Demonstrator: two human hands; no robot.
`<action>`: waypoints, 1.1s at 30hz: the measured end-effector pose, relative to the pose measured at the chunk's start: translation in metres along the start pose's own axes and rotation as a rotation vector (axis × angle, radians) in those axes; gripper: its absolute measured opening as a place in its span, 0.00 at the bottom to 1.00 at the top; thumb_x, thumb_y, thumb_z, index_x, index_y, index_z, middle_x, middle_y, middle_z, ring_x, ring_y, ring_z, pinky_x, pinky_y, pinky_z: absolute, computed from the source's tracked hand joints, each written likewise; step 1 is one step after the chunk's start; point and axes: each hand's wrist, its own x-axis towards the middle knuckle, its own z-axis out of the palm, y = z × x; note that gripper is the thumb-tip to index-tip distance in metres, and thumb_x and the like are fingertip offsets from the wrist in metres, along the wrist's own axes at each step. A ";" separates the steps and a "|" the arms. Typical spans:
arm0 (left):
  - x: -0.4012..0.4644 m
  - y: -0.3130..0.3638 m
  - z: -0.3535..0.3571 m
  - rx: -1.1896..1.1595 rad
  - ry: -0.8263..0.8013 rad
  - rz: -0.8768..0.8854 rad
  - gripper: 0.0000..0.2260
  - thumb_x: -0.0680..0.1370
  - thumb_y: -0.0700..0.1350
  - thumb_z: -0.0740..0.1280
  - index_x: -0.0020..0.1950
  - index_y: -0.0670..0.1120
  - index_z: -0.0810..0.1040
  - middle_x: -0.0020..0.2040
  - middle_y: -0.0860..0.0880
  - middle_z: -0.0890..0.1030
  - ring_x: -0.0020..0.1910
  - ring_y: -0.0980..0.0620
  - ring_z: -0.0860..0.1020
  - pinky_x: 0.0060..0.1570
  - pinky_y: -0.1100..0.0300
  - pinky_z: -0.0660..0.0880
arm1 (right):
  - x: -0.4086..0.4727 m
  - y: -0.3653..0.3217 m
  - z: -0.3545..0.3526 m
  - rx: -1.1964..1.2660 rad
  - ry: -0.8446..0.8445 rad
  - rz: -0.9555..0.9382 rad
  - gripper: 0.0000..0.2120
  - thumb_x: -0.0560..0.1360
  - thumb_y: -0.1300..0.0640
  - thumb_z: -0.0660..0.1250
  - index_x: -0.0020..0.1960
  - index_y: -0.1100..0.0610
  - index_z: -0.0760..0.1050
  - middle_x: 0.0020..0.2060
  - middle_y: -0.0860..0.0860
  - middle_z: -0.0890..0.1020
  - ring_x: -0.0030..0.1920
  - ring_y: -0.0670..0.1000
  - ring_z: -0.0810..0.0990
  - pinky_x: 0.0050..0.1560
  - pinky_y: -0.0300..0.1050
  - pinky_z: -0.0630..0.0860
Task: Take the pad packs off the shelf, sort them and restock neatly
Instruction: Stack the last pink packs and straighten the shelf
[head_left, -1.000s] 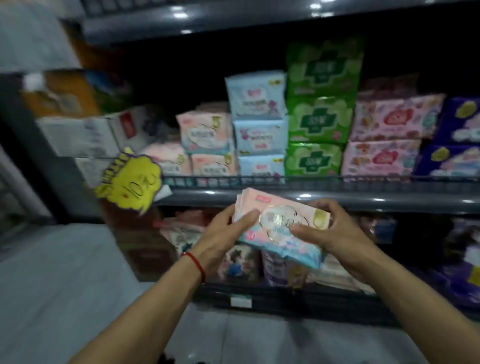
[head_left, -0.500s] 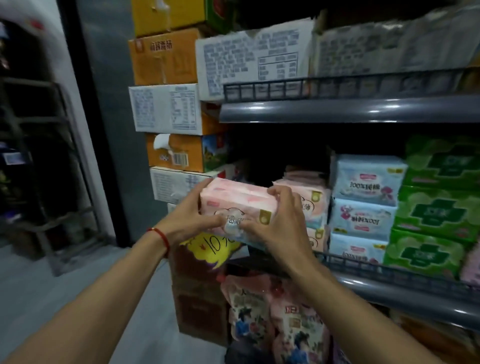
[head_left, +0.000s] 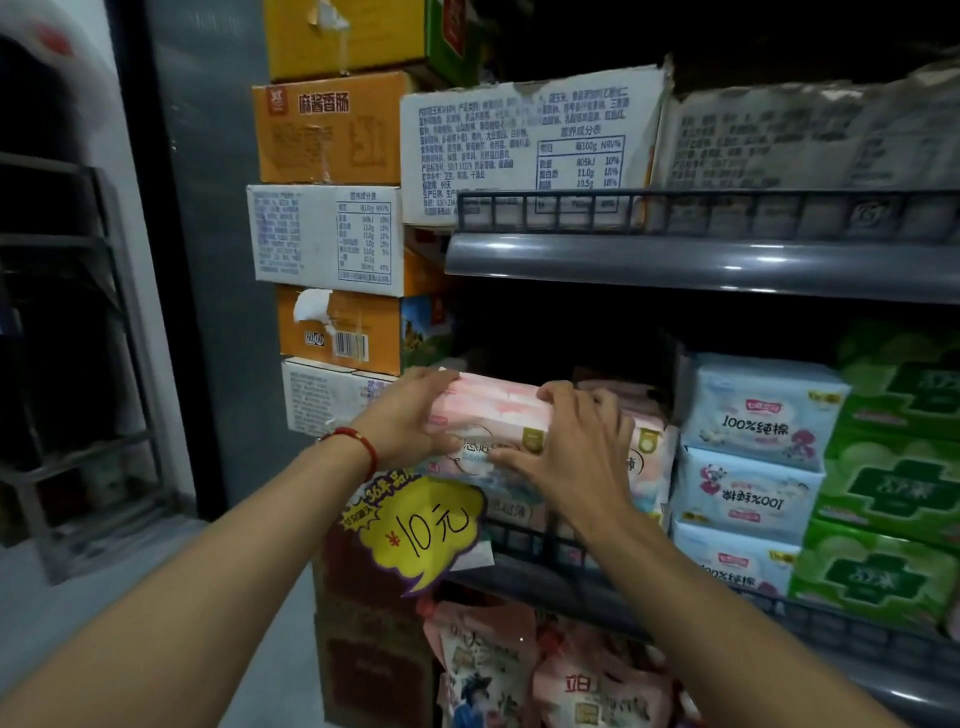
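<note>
Centre frame: left hand (head_left: 410, 415) and right hand (head_left: 566, 447) grip pink pad packs (head_left: 493, 415) by both ends (soft, light, crinkly film, probably slippery).

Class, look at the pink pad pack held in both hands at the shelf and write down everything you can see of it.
The pink pad pack is a soft, glossy plastic-wrapped bundle, pale pink on top, shading to white and light blue on its front, with a round printed emblem and a small gold square label. It lies roughly level at the left end of the shelf, above the yellow price tag. The left hand grips its left end; the right hand covers its right end, fingers curled over the top. Similar pink packs sit right behind it.
</note>
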 end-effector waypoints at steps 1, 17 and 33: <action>0.006 0.001 0.004 0.034 -0.009 -0.009 0.38 0.73 0.48 0.77 0.79 0.50 0.63 0.73 0.45 0.68 0.70 0.44 0.68 0.71 0.54 0.65 | 0.002 0.002 0.001 -0.027 0.007 0.002 0.41 0.63 0.24 0.71 0.66 0.47 0.66 0.62 0.49 0.77 0.62 0.54 0.67 0.59 0.52 0.64; 0.062 0.006 0.032 0.591 -0.123 0.198 0.42 0.71 0.51 0.75 0.80 0.56 0.57 0.72 0.46 0.72 0.73 0.42 0.68 0.73 0.46 0.64 | -0.006 0.016 0.001 -0.236 0.093 -0.131 0.36 0.75 0.33 0.66 0.74 0.53 0.67 0.66 0.53 0.75 0.68 0.57 0.71 0.74 0.61 0.57; 0.086 0.006 0.049 0.484 -0.200 0.027 0.43 0.69 0.43 0.72 0.81 0.50 0.55 0.76 0.42 0.69 0.76 0.42 0.66 0.80 0.41 0.48 | -0.023 0.062 0.000 -0.390 -0.082 -0.156 0.54 0.61 0.62 0.83 0.79 0.54 0.59 0.71 0.57 0.71 0.76 0.61 0.65 0.79 0.57 0.34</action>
